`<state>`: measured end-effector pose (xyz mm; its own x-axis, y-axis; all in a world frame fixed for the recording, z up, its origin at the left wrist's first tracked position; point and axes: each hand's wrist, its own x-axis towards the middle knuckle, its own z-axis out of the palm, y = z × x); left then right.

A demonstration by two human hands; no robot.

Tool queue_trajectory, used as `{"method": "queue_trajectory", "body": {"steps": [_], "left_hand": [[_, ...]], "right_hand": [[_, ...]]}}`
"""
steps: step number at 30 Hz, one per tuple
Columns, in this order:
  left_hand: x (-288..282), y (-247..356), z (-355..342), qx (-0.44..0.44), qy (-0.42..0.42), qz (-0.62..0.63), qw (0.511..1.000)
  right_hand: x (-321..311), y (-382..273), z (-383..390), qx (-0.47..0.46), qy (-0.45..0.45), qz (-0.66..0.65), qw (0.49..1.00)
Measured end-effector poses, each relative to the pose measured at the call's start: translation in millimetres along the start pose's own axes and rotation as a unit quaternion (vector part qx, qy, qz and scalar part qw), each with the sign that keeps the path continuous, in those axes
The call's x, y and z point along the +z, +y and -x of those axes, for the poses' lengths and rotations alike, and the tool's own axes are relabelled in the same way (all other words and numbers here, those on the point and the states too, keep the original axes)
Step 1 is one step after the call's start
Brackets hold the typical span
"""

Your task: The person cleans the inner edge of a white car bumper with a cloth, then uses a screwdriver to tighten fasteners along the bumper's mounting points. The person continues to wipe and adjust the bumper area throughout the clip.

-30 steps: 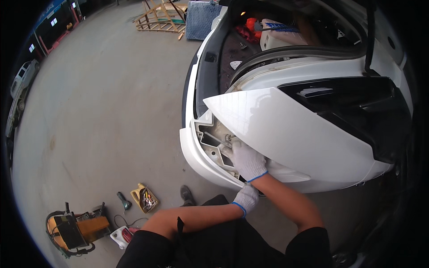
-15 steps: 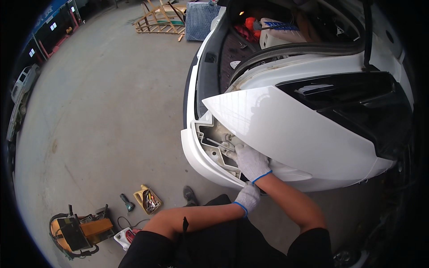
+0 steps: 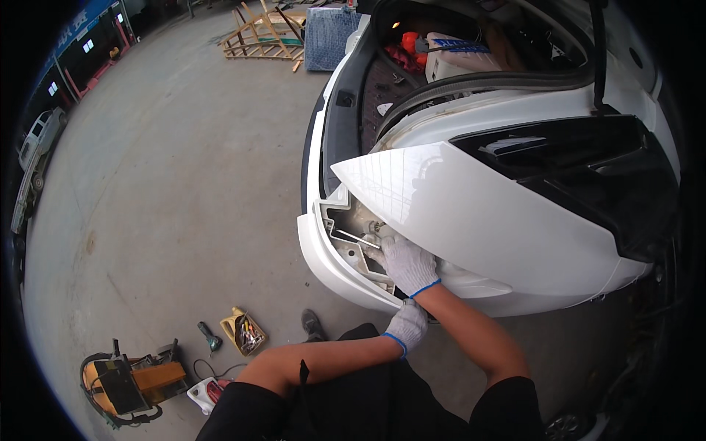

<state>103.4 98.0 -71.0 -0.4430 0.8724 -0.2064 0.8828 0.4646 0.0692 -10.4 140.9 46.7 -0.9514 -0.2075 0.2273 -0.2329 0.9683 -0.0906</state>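
Observation:
My right hand, in a white knit glove with a blue cuff, reaches into the open tail-light recess at a white car's rear corner. Its fingers are closed around a thin metal rod, whose far end points left across the recess. The rod's other end is hidden by the glove. My left hand, gloved alike, is closed at the edge of the white bumper, just below my right wrist. Its fingertips are hidden. Above the right hand spreads the glossy white rear panel.
The open trunk holds a white box and red items. On the floor at lower left are a yellow cut-open jug of tools, a dark green power tool and an orange-and-black machine. A wooden frame lies farther off.
My right hand has shifted slightly left and down in the recess. The rod's left end sits a little lower and farther left. My left hand stays at the bumper edge.

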Motion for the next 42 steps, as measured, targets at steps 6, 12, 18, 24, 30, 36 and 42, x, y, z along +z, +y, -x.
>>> {"method": "queue_trajectory", "body": {"steps": [6,12,18,24,30,36,42], "left_hand": [[9.4,2.6,1.8,0.007,0.034,-0.058,0.998],[15.1,-6.8,10.1,0.001,0.087,0.0,0.996],[-19.7,-11.5,11.4,-0.006,-0.071,0.023,0.997],[2.5,-10.1,10.8,-0.008,-0.024,0.016,1.0],[-10.6,-11.0,14.3,-0.004,0.014,0.001,1.0],[-23.9,-13.9,15.1,0.006,0.032,-0.066,0.997],[-32.9,-12.8,17.7,0.009,0.023,-0.089,0.996]], "right_hand": [[4.7,3.2,4.5,-0.007,0.034,-0.034,0.999],[-2.9,-1.5,-0.4,0.063,-0.078,-0.071,0.992],[-2.3,1.5,3.4,0.089,-0.075,-0.084,0.99],[8.9,4.8,4.3,0.035,-0.001,-0.052,0.998],[10.1,10.2,5.5,-0.01,0.098,0.004,0.995],[1.3,14.6,-14.5,-0.008,-0.105,-0.176,0.979],[7.8,15.9,-15.6,0.001,-0.06,-0.199,0.978]]}}
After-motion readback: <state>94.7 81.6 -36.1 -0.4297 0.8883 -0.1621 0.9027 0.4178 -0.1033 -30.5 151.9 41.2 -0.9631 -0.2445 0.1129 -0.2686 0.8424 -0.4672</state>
